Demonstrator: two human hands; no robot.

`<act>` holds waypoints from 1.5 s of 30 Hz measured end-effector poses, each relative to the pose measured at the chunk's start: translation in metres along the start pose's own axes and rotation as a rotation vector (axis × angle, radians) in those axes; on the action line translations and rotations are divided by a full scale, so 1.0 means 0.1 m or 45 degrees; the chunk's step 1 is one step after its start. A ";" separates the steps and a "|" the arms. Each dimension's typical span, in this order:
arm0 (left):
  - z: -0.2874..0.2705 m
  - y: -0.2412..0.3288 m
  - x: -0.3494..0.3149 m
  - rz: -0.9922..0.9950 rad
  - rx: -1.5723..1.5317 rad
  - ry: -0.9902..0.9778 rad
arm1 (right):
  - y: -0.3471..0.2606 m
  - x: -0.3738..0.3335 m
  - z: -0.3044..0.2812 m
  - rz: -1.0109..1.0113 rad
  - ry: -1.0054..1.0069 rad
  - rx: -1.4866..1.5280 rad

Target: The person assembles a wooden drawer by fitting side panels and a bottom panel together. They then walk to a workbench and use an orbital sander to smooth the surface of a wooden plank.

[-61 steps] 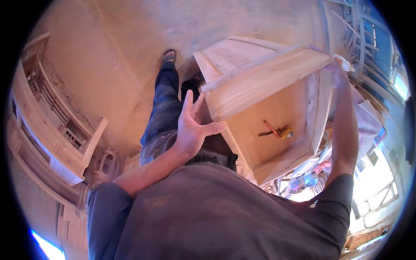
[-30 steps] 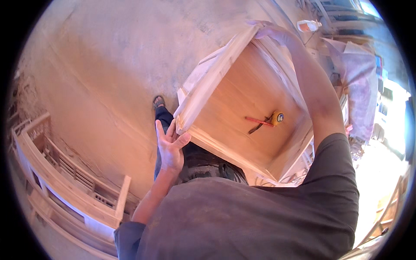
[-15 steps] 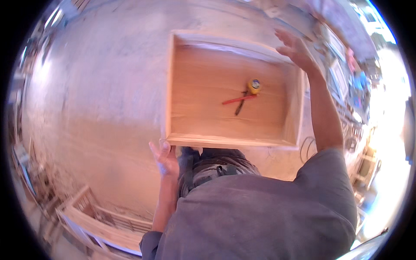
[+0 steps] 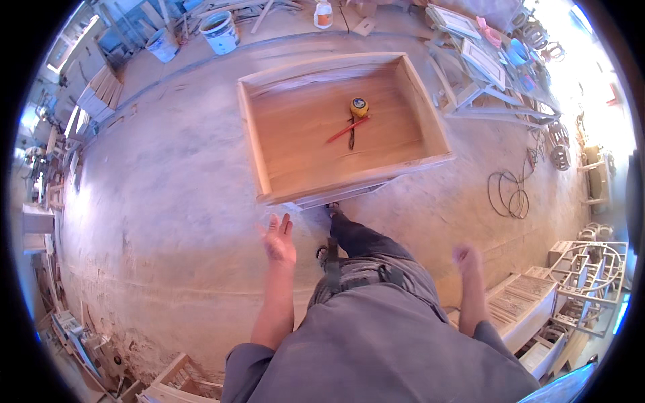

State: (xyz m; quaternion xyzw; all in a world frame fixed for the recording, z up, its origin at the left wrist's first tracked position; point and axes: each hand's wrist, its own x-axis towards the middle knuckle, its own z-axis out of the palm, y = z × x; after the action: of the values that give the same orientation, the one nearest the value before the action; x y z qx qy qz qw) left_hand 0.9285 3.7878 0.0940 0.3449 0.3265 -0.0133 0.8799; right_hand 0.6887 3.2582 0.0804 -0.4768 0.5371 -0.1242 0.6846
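Ref. = open wooden box (image 4: pixel 386 138): I see it over the floor (image 4: pixel 168 201), w/ tape measure (image 4: pixel 359 107) and red pencil (image 4: pixel 348 129) lying inside, approx. centre. L hand (image 4: pixel 279 240) is empty, fingers spread, just off the box's near-left corner; R hand (image 4: pixel 467 258) is well apart from the box's near-right corner, too blurred for me to tell if clenched. For any grip, I'd use 1 hand per opp. side wall, box kept level, since loose items would prob. slide if tilted.

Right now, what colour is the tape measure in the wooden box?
The tape measure is yellow with a dark patch, clearest in the head view.
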 end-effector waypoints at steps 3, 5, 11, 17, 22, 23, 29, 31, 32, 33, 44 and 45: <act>-0.09 -0.07 -0.29 -0.036 0.024 0.057 | 0.93 -0.45 -0.25 -0.117 -0.337 -1.122; -0.37 -0.16 -0.47 -0.050 0.038 0.116 | 0.91 -1.10 0.14 -0.342 -0.559 -1.654; -0.62 -0.35 -1.38 -0.072 0.209 0.145 | 0.72 -0.93 0.18 -0.125 -0.515 -1.167; -0.73 -0.35 -1.98 0.230 0.290 0.125 | 0.50 -0.75 0.38 -0.407 -0.820 -1.227; -0.47 -0.60 -2.57 0.363 0.446 0.154 | 0.25 -0.96 0.08 -0.748 -1.047 -1.551; -0.41 -0.71 -2.70 0.366 0.464 0.110 | 0.32 -0.91 -0.10 -0.727 -1.042 -1.617; 0.40 -0.72 -3.20 0.869 0.547 -0.267 | 0.39 -0.63 -0.80 -0.466 -1.085 -1.613; 0.83 -0.42 -3.39 1.182 0.521 -0.497 | 0.30 -0.62 -0.90 -0.568 -1.079 -1.606; 1.11 -0.27 -3.54 1.362 0.434 -0.605 | 0.27 -0.60 -0.93 -0.624 -1.074 -1.594; 1.36 -0.09 -3.65 1.512 0.445 -0.784 | 0.26 -0.54 -0.99 -0.640 -1.033 -1.566; 2.85 0.62 -4.77 2.414 1.319 -1.782 | 0.37 -0.21 -1.36 -0.501 -0.944 -1.479; 2.93 0.58 -4.80 2.413 1.367 -1.832 | 0.41 -0.20 -1.37 -0.498 -0.922 -1.449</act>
State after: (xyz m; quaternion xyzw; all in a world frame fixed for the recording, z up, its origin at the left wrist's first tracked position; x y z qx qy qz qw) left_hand 0.7310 3.5550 0.5695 0.6614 -0.6293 0.2999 0.2769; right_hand 0.5503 3.2217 0.0648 -0.8603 0.1614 0.2221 0.4296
